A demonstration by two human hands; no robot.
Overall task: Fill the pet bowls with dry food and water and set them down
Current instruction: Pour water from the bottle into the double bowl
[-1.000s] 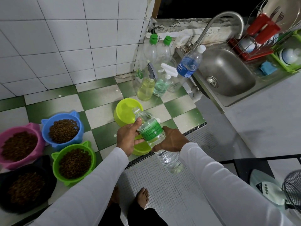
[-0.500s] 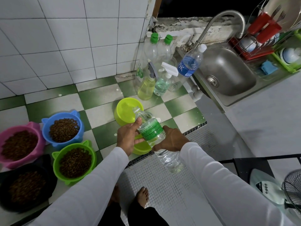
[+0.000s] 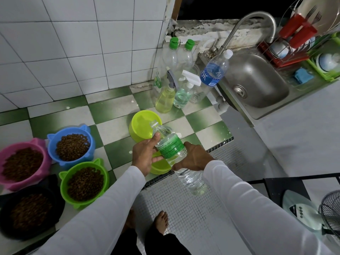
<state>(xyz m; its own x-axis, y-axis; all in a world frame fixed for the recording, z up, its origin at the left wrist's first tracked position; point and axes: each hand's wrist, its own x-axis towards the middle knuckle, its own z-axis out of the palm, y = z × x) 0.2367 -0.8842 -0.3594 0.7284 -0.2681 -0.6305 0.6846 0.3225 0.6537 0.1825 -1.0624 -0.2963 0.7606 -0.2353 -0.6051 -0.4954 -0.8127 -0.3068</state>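
steel sink (image 3: 257, 83) at right, dish rack (image 3: 294, 43) behind it, two spray bottles (image 3: 165, 96) near wall, fan (image 3: 329, 210) bottom right.

Surface: we see a raised ledge (image 3: 117, 129) tiled in green-and-white checks, against a white tiled wall.
Left group: we count four bowls of brown kibble set close together: pink bowl (image 3: 11, 178), blue bowl (image 3: 53, 142), green bowl (image 3: 64, 186), black bowl (image 3: 57, 203).
Centre: we note two lime-green bowls, the farther one (image 3: 141, 124) tilted, the nearer one (image 3: 159, 167) at the ledge's front edge, largely hidden.
Back right: we find a yellow spray bottle (image 3: 165, 99), a clear spray bottle (image 3: 183, 96), two green-capped bottles (image 3: 173, 56) and a blue-labelled water bottle (image 3: 211, 76) clustered beside the sink.
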